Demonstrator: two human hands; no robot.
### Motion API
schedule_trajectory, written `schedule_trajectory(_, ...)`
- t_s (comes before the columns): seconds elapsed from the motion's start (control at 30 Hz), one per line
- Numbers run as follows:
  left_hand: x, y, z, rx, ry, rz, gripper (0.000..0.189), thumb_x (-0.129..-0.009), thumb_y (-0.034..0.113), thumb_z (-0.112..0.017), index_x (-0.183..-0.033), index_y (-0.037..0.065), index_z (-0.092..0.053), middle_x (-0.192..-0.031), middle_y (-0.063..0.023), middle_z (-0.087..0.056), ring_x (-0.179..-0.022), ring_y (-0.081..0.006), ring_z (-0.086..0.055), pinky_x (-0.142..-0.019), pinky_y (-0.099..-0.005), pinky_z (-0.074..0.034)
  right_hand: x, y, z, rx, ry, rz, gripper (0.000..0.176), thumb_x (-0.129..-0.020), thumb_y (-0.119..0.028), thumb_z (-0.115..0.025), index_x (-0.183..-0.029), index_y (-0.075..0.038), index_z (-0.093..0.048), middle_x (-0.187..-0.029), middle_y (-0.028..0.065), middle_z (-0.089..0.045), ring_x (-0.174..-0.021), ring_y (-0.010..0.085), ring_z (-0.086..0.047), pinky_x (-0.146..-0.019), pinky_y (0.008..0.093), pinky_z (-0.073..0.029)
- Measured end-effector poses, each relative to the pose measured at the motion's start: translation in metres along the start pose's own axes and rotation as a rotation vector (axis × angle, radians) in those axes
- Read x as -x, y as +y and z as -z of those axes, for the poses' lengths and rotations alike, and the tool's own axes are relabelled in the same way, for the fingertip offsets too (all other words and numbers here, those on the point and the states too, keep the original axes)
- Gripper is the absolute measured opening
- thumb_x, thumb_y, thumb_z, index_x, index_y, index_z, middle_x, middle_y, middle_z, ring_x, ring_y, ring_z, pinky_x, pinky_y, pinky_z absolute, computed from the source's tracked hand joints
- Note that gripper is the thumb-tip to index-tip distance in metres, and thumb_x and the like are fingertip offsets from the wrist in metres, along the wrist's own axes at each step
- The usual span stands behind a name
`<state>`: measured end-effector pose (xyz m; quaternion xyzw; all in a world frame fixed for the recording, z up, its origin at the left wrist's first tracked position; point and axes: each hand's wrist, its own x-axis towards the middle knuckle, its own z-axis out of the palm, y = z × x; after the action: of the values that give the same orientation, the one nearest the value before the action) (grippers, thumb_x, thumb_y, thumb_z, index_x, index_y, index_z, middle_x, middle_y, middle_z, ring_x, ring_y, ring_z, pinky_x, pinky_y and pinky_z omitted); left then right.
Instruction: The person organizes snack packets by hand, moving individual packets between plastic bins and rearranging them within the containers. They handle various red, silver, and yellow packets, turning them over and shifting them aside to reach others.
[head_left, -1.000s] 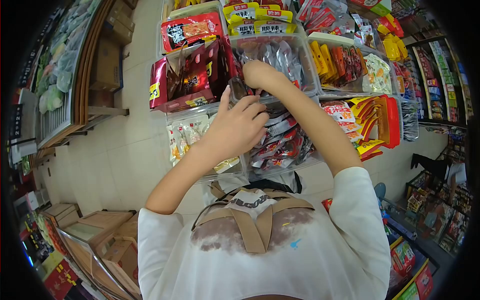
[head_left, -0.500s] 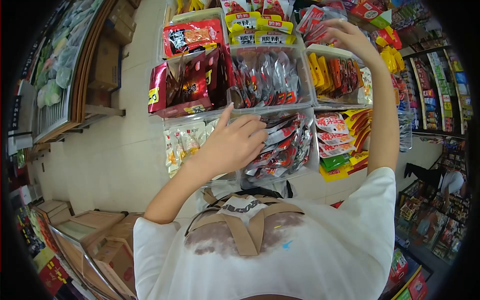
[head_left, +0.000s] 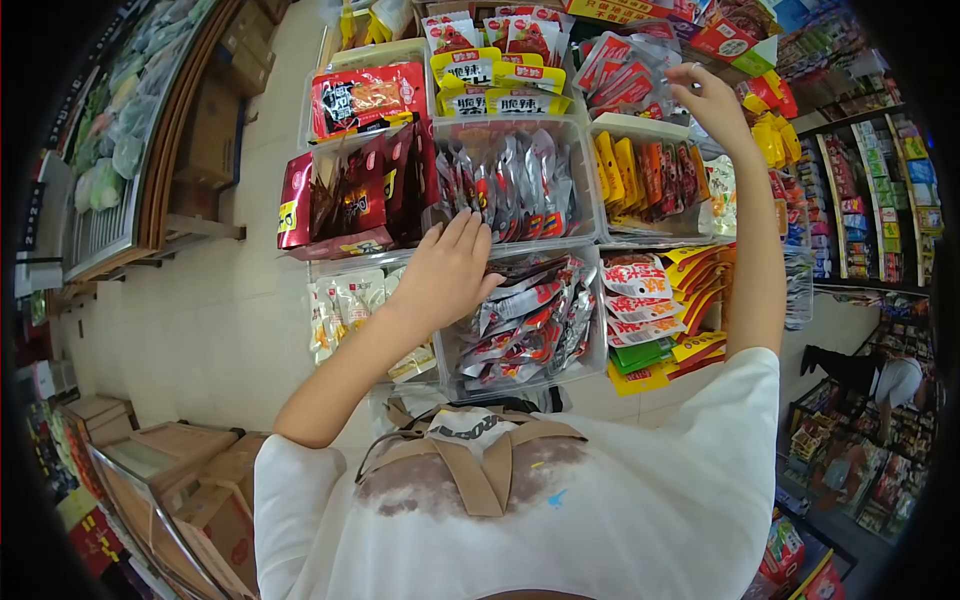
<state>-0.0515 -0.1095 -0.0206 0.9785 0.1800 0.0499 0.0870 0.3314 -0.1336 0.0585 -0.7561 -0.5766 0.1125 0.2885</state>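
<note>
My left hand [head_left: 446, 268] rests with straight fingers at the divider between two clear bins, its fingertips at the lower edge of the silver snack packets [head_left: 520, 190]. Below it, a bin holds more red-and-silver packets [head_left: 530, 320], its left part covered by my hand. My right hand [head_left: 712, 108] is raised at the back right, thumb and forefinger bent and apart, with nothing visible between them. Just left of those fingertips lie red packets in clear wrapping [head_left: 622, 75]. Under my right wrist stands a bin of yellow and orange packets [head_left: 650, 175].
Dark red packs [head_left: 350, 195] fill the bin at the left, and red-and-yellow bags [head_left: 690, 300] hang over the front right. A vegetable shelf [head_left: 150, 150] runs along the left, with cardboard boxes [head_left: 200, 480] below. Another person [head_left: 895, 383] bends at the far right.
The view has shifted, so the bins appear lower and further left. My right hand has drawn back from over the red packets. My left hand's fingers have moved onto the silver packets' edge.
</note>
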Motion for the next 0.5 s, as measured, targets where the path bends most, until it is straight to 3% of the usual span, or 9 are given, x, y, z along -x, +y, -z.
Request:
schedule_trajectory(0.07, 0.000, 0.000, -0.001, -0.041, 0.015, -0.016, 0.055, -0.076, 0.032, -0.057, -0.113, -0.005, -0.043, -0.118, -0.0184, -0.046, -0.115, -0.0285, -0.040, -0.091, -0.0378, -0.036, -0.004, 0.002, -0.010, 0.192, 0.005, 0.040, 0.028, -0.076, -0.013, -0.054, -0.102, -0.005, -0.056, -0.094, 0.0095, -0.061, -0.085, 0.0181, -0.058, -0.075, 0.0289, -0.045)
schedule_trajectory(0.2, 0.002, -0.002, -0.002, 0.001, 0.036, 0.008, 0.054, -0.075, 0.031, -0.058, -0.113, -0.005, -0.043, -0.119, -0.0174, -0.046, -0.115, -0.0283, -0.040, -0.092, -0.0383, -0.035, -0.008, 0.024, -0.024, 0.266, 0.018, 0.180, 0.026, -0.073, -0.011, -0.054, -0.099, -0.005, -0.055, -0.095, 0.0132, -0.060, -0.087, 0.0265, -0.057, -0.076, 0.0331, -0.044)
schedule_trajectory(0.27, 0.003, -0.002, -0.002, 0.019, 0.057, -0.016, 0.054, -0.075, 0.030, -0.059, -0.114, -0.004, -0.043, -0.119, -0.0170, -0.045, -0.115, -0.0280, -0.040, -0.093, -0.0383, -0.033, -0.003, 0.020, -0.023, 0.508, 0.003, 0.192, 0.025, -0.073, -0.010, -0.055, -0.096, -0.003, -0.053, -0.095, 0.0141, -0.059, -0.090, 0.0303, -0.055, -0.077, 0.0361, -0.043)
schedule_trajectory(0.37, 0.003, -0.001, -0.003, 0.008, 0.057, -0.002, 0.054, -0.074, 0.030, -0.059, -0.114, -0.004, -0.043, -0.119, -0.0170, -0.045, -0.115, -0.0281, -0.039, -0.094, -0.0383, -0.033, -0.008, 0.031, -0.007, 0.359, -0.029, 0.133, 0.021, -0.073, -0.011, -0.056, -0.092, -0.002, -0.054, -0.091, 0.0135, -0.060, -0.087, 0.0311, -0.056, -0.075, 0.0362, -0.044)
schedule_trajectory(0.43, 0.003, 0.000, -0.003, 0.007, 0.054, 0.007, 0.054, -0.075, 0.030, -0.058, -0.113, -0.004, -0.043, -0.119, -0.0170, -0.045, -0.115, -0.0280, -0.039, -0.093, -0.0381, -0.033, -0.010, 0.026, 0.012, 0.396, -0.013, 0.179, 0.019, -0.072, -0.010, -0.056, -0.089, -0.001, -0.056, -0.083, 0.0126, -0.061, -0.080, 0.0277, -0.059, -0.070, 0.0329, -0.046)
schedule_trajectory(0.5, 0.002, 0.002, -0.003, 0.005, 0.052, 0.013, 0.054, -0.075, 0.030, -0.058, -0.113, -0.005, -0.043, -0.119, -0.0170, -0.045, -0.115, -0.0278, -0.039, -0.093, -0.0379, -0.033, -0.001, 0.007, 0.036, 0.245, 0.023, 0.075, 0.017, -0.073, -0.012, -0.058, -0.086, -0.002, -0.058, -0.076, 0.0088, -0.061, -0.071, 0.0194, -0.060, -0.065, 0.0284, -0.046)
